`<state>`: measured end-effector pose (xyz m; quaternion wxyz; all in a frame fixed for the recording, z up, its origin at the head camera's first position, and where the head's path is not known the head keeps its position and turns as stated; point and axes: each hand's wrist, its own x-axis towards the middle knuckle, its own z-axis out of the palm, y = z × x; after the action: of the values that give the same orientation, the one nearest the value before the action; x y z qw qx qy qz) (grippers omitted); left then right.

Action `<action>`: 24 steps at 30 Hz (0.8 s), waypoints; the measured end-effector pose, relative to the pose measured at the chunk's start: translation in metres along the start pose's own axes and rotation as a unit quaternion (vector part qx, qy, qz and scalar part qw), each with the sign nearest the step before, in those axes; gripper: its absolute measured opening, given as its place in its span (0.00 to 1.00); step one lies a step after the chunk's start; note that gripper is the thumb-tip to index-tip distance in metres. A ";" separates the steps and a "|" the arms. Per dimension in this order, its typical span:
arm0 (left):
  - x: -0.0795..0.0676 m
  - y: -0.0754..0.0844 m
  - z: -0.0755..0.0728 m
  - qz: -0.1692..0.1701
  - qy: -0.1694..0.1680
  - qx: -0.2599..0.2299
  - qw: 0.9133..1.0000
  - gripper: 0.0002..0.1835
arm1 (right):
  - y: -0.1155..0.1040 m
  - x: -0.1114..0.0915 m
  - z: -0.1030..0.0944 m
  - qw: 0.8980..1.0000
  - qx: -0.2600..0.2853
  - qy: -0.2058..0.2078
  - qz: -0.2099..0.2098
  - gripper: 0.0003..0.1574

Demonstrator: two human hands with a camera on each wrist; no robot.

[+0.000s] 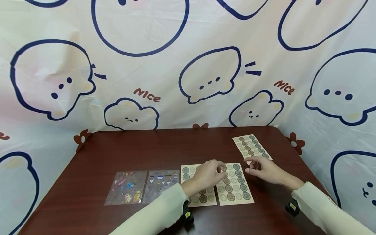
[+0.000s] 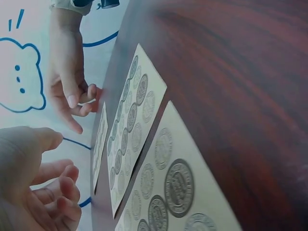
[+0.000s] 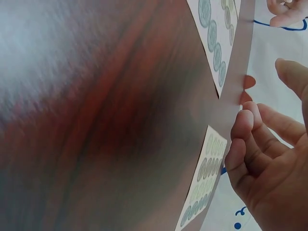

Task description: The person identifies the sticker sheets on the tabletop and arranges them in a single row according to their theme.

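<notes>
Three cream sheets (image 1: 234, 184) on the table (image 1: 164, 145) — two side by side, one far right; two clear sheets (image 1: 127, 187) left. Left hand (image 1: 206, 176) over the pair, right hand (image 1: 268, 170) near the third — both slack, fingers part-bent.

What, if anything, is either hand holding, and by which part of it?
Nothing is visibly held: the left hand and right hand both look empty, fingers loosely bent, near cream, rectangular, paper-like sheets printed with round designs.
</notes>
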<state>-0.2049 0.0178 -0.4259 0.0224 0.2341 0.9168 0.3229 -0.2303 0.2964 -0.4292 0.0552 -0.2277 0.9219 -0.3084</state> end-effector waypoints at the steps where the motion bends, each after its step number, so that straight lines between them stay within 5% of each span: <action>1: 0.002 0.000 0.000 -0.001 0.001 -0.001 1.000 0.17 | 0.001 0.001 -0.002 1.000 0.001 0.002 0.000 0.27; 24: 0.038 0.002 0.003 -0.010 -0.003 -0.014 1.000 0.17 | 0.038 0.031 -0.023 0.996 -0.033 0.017 0.082 0.27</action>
<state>-0.2378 0.0375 -0.4230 0.0321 0.2252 0.9144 0.3348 -0.2786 0.3215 -0.4324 0.0568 -0.1475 0.9482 -0.2757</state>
